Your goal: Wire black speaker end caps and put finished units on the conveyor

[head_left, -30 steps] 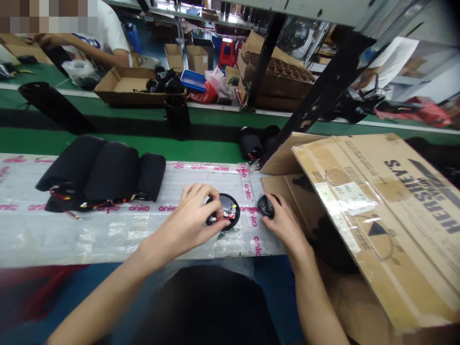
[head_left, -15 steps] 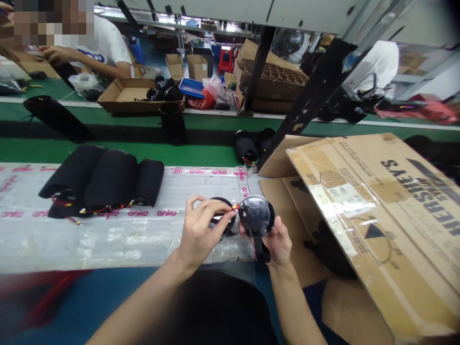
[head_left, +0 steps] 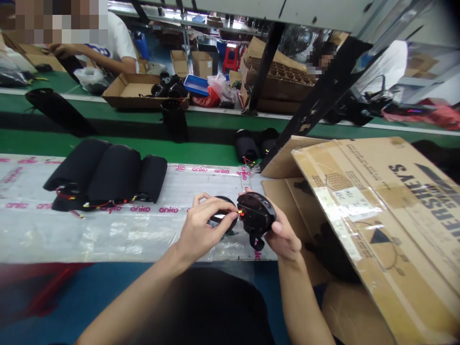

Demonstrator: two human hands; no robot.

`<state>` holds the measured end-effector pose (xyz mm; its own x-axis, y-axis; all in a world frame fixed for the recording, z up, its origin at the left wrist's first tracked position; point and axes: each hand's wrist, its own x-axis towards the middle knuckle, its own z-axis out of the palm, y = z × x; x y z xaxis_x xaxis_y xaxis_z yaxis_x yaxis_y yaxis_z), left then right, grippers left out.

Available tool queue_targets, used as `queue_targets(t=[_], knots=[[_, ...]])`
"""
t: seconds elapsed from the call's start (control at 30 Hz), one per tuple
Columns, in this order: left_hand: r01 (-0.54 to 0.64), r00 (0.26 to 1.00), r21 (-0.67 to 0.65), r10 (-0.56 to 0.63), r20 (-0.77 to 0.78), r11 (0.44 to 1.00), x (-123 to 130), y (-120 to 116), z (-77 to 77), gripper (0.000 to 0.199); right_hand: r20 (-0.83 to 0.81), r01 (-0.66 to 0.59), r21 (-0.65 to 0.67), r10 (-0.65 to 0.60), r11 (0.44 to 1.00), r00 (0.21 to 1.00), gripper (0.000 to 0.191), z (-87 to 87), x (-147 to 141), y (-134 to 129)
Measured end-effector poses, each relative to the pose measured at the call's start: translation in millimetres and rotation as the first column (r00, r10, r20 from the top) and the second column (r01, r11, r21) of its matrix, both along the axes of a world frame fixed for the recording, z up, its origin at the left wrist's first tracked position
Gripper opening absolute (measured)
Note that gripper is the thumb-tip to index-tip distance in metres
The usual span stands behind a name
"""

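My right hand (head_left: 285,237) is wrapped round the edge of a round black plastic part (head_left: 258,213) with a short black loop (head_left: 256,242) at its bottom. It is held tilted above the wrapped bench surface. With thumb and fingertips pinched, my left hand (head_left: 203,225) grips a small wire connector (head_left: 240,212), red and yellow, at the left side of the round part. Whether the connector is plugged in I cannot tell. Behind the left fingers shows a black ring-shaped piece (head_left: 230,224), partly hidden. Several black fabric-covered cylinders (head_left: 115,175) with coloured wires lie to the left.
A large open cardboard box (head_left: 381,211) with black items inside stands at the right. More black cylinders (head_left: 246,145) rest on the green belt (head_left: 212,136), beside a slanted black post (head_left: 309,103). Across the belt are a shallow carton (head_left: 125,91) and a co-worker (head_left: 122,43).
My right hand has turned the round part, so its shiny transparent-looking face has given way to a dark face. My left hand keeps its pinch at the wires. The view has shifted slightly.
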<state>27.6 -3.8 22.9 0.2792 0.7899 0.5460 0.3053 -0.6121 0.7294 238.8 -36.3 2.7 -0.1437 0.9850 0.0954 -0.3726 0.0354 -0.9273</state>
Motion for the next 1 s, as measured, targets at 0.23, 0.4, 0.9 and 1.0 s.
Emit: queue_targets(t=[0.23, 0.4, 0.9, 1.0], knots=[[-0.012, 1.000, 0.134, 0.013, -0.008, 0.991, 6, 1, -0.3, 0.007, 0.088, 0.003, 0.080, -0.010, 0.997, 0.996, 0.070, 4.2, 7, 0], [-0.031, 0.996, 0.221, 0.050, -0.080, 0.975, 8, 1, -0.9, 0.008, 0.175, 0.084, 0.166, -0.113, 0.983, 0.978, 0.065, 2.4, 3, -7], [0.140, 0.990, 0.080, -0.141, 0.006, 0.987, -13, 4, -7.3, 0.011, 0.436, 0.109, 0.166, -0.172, 0.980, 0.883, 0.066, 24.2, -5, -16], [0.081, 0.994, 0.095, -0.088, 0.066, 0.992, -14, 2, -12.5, 0.011, 0.533, 0.009, 0.126, -0.075, 0.992, 0.843, 0.073, 37.9, -12, -17]])
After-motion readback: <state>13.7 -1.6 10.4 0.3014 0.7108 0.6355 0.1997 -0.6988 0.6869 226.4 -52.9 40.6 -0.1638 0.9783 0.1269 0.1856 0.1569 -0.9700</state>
